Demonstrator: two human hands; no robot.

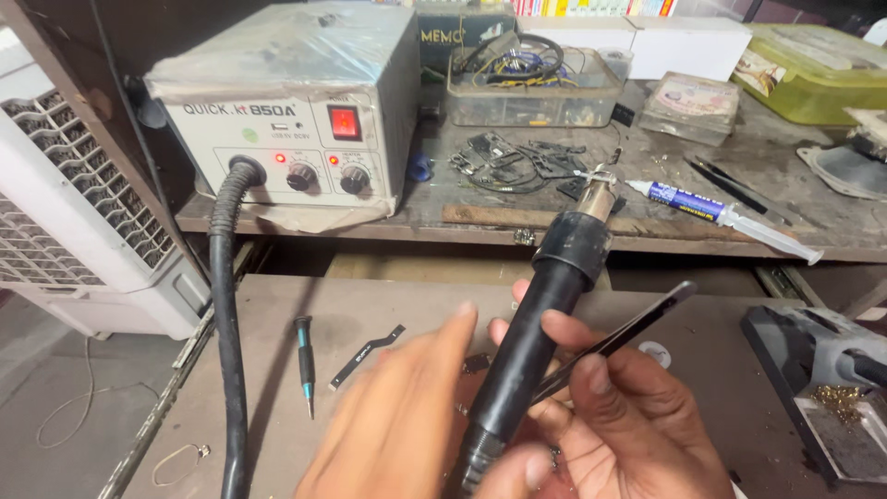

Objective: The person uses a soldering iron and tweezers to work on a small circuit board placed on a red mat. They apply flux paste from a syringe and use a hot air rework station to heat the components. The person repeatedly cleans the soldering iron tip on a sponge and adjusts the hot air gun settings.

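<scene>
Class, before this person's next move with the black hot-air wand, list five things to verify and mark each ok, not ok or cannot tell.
1. Right hand has a firm grip on the black hot-air wand: ok.
2. Metal nozzle points away from both hands: ok.
3. Grey rework station switched on, red switch lit: ok.
4. Left hand steady: cannot tell, blurred.
5. Thin black tweezers held securely: cannot tell.

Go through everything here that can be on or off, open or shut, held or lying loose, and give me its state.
Hot air station: on, red switch lit.
Hot air wand: held in right hand, nozzle pointing up and away.
Tweezers: in right hand, closed.
Left hand: open, blurred, holding nothing.
Screwdriver: lying loose.
Syringe: lying on shelf.
</scene>
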